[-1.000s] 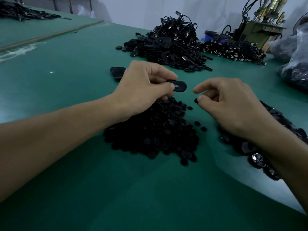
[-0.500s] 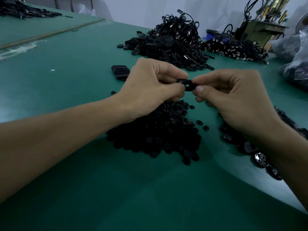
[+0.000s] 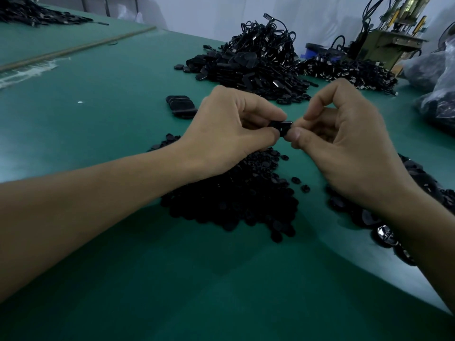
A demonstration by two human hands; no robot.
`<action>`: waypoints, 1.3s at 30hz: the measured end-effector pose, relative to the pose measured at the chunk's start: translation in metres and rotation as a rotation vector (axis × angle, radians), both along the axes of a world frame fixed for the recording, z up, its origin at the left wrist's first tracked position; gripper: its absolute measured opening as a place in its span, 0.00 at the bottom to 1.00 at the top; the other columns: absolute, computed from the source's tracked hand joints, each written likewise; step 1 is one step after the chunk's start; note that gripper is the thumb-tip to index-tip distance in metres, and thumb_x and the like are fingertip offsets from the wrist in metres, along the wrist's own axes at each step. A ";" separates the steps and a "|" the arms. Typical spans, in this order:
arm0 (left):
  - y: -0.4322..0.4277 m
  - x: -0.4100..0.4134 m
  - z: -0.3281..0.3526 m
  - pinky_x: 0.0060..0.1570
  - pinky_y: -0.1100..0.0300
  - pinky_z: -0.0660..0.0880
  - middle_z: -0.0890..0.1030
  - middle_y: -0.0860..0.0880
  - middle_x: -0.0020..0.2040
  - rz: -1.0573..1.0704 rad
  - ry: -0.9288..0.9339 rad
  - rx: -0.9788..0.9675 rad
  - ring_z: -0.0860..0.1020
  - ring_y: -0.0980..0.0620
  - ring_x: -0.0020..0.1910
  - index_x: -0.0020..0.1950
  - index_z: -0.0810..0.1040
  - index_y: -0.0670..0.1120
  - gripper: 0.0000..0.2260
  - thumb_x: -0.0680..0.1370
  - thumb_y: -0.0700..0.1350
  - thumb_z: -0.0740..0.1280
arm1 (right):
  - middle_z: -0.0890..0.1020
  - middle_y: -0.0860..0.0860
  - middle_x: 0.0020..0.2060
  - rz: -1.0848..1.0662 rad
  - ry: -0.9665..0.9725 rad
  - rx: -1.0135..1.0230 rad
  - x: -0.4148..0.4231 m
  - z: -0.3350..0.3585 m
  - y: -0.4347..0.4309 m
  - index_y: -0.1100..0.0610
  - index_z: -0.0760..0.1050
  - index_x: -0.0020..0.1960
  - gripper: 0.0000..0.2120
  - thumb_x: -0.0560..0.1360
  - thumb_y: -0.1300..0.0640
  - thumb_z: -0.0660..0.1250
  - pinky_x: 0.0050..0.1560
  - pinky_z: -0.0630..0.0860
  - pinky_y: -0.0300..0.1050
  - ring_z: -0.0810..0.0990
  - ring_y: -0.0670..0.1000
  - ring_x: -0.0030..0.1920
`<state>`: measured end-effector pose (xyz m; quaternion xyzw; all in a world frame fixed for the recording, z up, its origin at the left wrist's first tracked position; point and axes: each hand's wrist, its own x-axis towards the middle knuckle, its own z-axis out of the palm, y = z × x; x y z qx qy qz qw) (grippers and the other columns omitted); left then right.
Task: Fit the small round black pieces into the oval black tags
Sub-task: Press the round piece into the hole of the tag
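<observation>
An oval black tag [image 3: 281, 126] is pinched between both my hands, above the green table. My left hand [image 3: 229, 134] grips its left end with thumb and fingers. My right hand [image 3: 344, 139] presses on its right end with thumb and forefinger; the small round piece there is hidden by my fingers. Below my hands lies a heap of small round black pieces [image 3: 236, 200]. A heap of oval black tags [image 3: 418, 183] lies under my right wrist. A short stack of tags [image 3: 181, 105] sits behind my left hand.
A big mound of black tags with cords [image 3: 253, 62] stands at the back, with a second spread [image 3: 349, 72] to its right. A machine [image 3: 389, 38] and plastic bags [image 3: 440, 82] fill the far right. The green table [image 3: 98, 99] stretches to the left.
My right hand came in from the right with a small round piece and met the tag held in my left hand. Both hands now press together on the tag.
</observation>
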<state>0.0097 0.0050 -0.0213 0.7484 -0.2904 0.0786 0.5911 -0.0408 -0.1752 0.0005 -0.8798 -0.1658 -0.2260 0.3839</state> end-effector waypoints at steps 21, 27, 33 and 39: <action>-0.004 -0.009 0.000 0.44 0.58 0.78 0.84 0.53 0.40 0.140 -0.466 0.272 0.80 0.58 0.40 0.52 0.86 0.43 0.10 0.73 0.35 0.71 | 0.82 0.52 0.35 -0.175 -0.017 -0.166 -0.006 -0.001 0.012 0.50 0.65 0.40 0.17 0.74 0.61 0.73 0.38 0.77 0.54 0.82 0.52 0.38; -0.004 -0.008 0.001 0.49 0.56 0.75 0.85 0.51 0.44 0.205 -0.556 0.378 0.79 0.55 0.43 0.53 0.85 0.45 0.08 0.74 0.39 0.71 | 0.85 0.52 0.33 -0.155 0.113 0.052 -0.006 -0.002 0.015 0.48 0.69 0.39 0.16 0.75 0.63 0.73 0.43 0.82 0.61 0.85 0.53 0.37; 0.000 -0.003 0.000 0.49 0.53 0.76 0.80 0.55 0.43 0.231 -0.550 0.422 0.73 0.58 0.41 0.54 0.84 0.47 0.08 0.76 0.42 0.69 | 0.87 0.54 0.38 -0.010 0.223 0.185 -0.008 -0.002 0.016 0.50 0.68 0.43 0.16 0.77 0.67 0.70 0.44 0.79 0.72 0.84 0.66 0.42; 0.002 -0.001 0.000 0.48 0.66 0.74 0.84 0.54 0.45 0.171 -0.516 0.338 0.77 0.61 0.45 0.55 0.84 0.45 0.08 0.78 0.40 0.70 | 0.87 0.54 0.39 0.050 0.254 0.242 -0.005 0.001 0.009 0.53 0.66 0.45 0.14 0.79 0.69 0.67 0.48 0.84 0.54 0.87 0.53 0.41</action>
